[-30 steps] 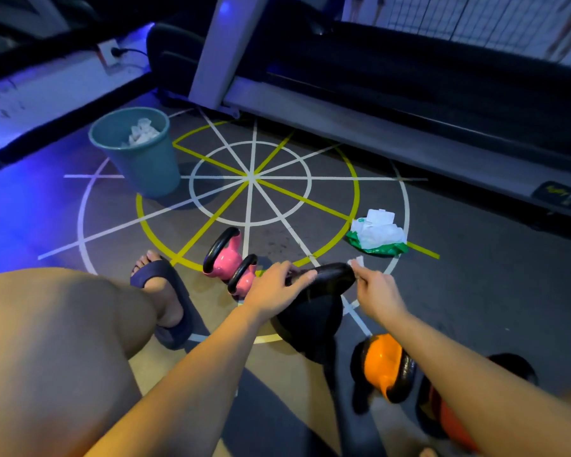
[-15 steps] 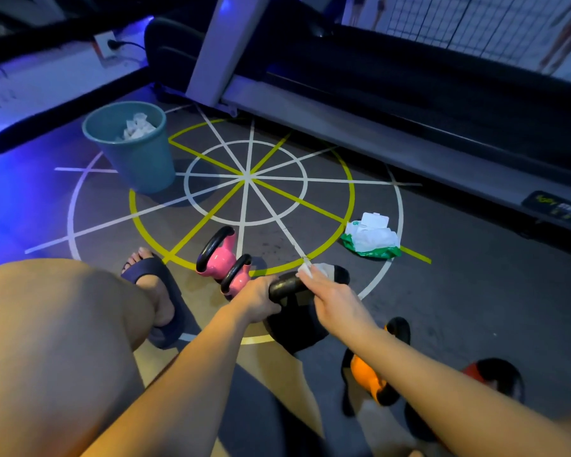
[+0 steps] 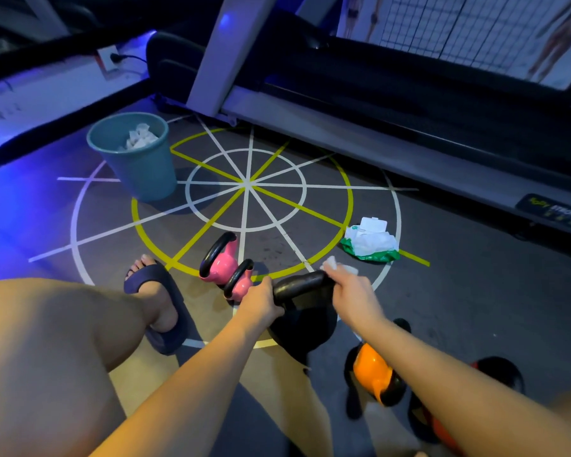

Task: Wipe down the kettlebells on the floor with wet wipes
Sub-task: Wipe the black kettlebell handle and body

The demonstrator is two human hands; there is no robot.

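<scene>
**Wiping the black kettlebell's handle**

Gripping the near end of the black kettlebell's (image 3: 305, 319) handle with the left hand (image 3: 261, 300), fingers curled round the bar. Pinching a bunched white wipe (image 3: 335, 264) in the right hand (image 3: 351, 291) at the handle's far end, with the wipe sticking out past the fingertips; pressing on the bar or hanging just over it, cannot tell. Holding the kettlebell low between the legs, handle pointing away from the body; resting on the floor (image 3: 475, 308) or lifted off it, cannot tell.

Working with two pink kettlebells (image 3: 220, 263) just left of the left hand, side by side and touching, their black handles up, on the yellow ring. Reaching over an orange kettlebell (image 3: 371, 369) lying under the right forearm, with a red kettlebell (image 3: 440, 432) beside it, mostly hidden by that arm. Facing a green wipes pack (image 3: 370, 240) with its lid open, on the floor beyond the right hand, near but apart. Facing a teal bin (image 3: 139, 166) well apart at far left, holding crumpled white wipes. Planting the left foot in a dark slipper (image 3: 159, 301) near the pink pair. Crouching on grey floor marked with white and yellow rings and spokes, with a treadmill (image 3: 376, 94) running along the far side.
</scene>
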